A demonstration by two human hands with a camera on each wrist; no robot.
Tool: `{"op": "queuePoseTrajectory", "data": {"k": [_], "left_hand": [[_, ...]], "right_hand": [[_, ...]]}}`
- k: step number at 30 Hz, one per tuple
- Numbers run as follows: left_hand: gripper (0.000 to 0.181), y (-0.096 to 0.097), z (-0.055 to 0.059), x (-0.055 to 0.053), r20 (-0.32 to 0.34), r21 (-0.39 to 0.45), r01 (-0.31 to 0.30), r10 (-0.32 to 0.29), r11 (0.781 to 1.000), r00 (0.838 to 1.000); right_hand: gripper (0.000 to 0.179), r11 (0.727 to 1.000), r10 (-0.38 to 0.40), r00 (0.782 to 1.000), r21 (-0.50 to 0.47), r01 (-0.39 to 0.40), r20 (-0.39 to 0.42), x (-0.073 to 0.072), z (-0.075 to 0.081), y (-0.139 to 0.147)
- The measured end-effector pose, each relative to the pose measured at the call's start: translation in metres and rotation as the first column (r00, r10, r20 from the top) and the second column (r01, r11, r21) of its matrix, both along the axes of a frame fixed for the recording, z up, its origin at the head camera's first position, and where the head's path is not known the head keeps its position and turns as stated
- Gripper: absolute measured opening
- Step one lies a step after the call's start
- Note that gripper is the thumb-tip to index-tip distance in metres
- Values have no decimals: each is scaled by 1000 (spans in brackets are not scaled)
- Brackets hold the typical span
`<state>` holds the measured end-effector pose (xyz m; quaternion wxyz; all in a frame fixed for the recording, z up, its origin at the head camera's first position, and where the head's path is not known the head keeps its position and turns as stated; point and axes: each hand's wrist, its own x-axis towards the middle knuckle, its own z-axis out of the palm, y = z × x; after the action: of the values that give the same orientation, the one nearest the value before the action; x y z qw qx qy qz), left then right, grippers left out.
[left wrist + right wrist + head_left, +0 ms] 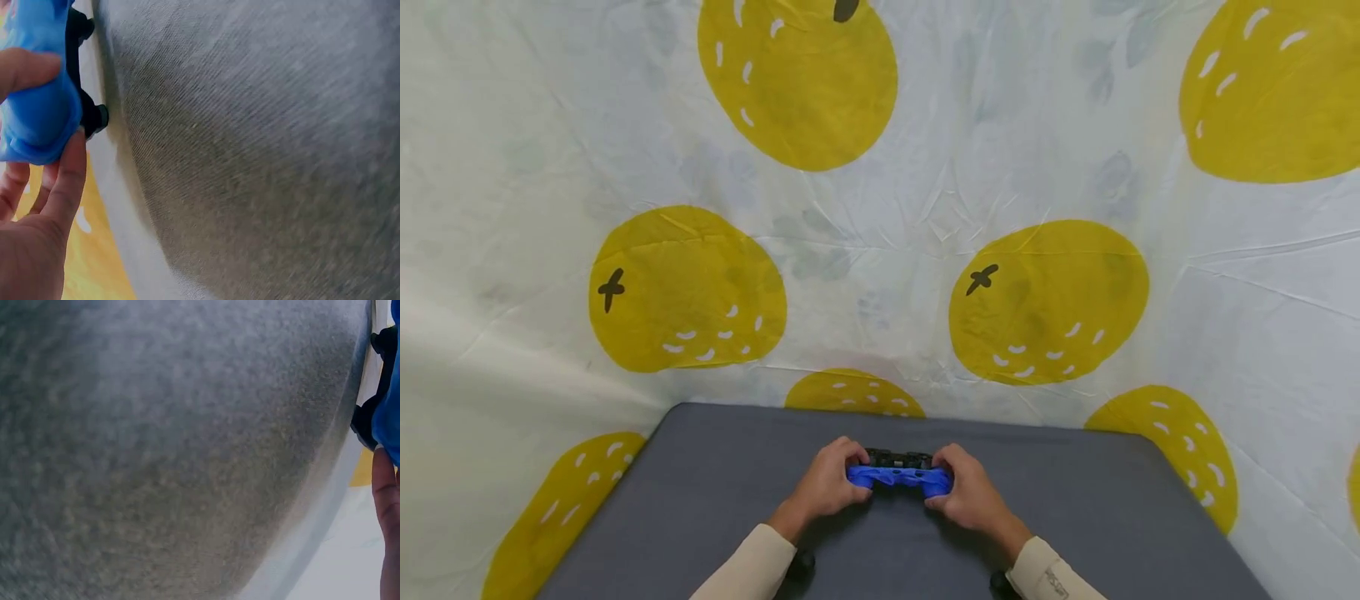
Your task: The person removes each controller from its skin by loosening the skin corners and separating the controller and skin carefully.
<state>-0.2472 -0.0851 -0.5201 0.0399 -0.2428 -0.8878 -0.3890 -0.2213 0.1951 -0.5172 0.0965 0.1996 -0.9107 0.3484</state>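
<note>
Between both hands is what looks like a black game controller [898, 458] in a blue rubbery cover [898, 477]. Its black side faces away in the head view, with two flared black knobs showing in the left wrist view. My left hand [833, 479] grips the left end, thumb [31, 70] across the blue cover [37, 119] and fingers behind. Around the right end my right hand [968, 490] holds in the same way, thumb at the near side. In the right wrist view only a fingertip against the blue edge [389, 419] shows; the rest is cut off.
A dark grey cloth-covered table [715, 500] lies under the hands. Behind it hangs a pale curtain [880, 308] printed with yellow fruit, reaching round both sides. Small black devices [802, 564] sit below the wrists at the cream sleeves [748, 567].
</note>
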Motion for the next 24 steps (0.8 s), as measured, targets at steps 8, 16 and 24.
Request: {"op": "queuePoseTrajectory", "data": {"k": [8,16,24], "left_hand": [[35,1,4,0,-21,21,-21,22,1000,1000],[36,0,4,3,48,32,-8,7,999,999],[37,-2,6,6,87,27,8,-10,1000,996]], "right_hand": [[48,999,17,999,36,-15,-40,-2,5,-1],[45,996,58,998,69,-58,11,2,7,-3],[42,995,46,998,87,-50,43,1,10,-4]]}}
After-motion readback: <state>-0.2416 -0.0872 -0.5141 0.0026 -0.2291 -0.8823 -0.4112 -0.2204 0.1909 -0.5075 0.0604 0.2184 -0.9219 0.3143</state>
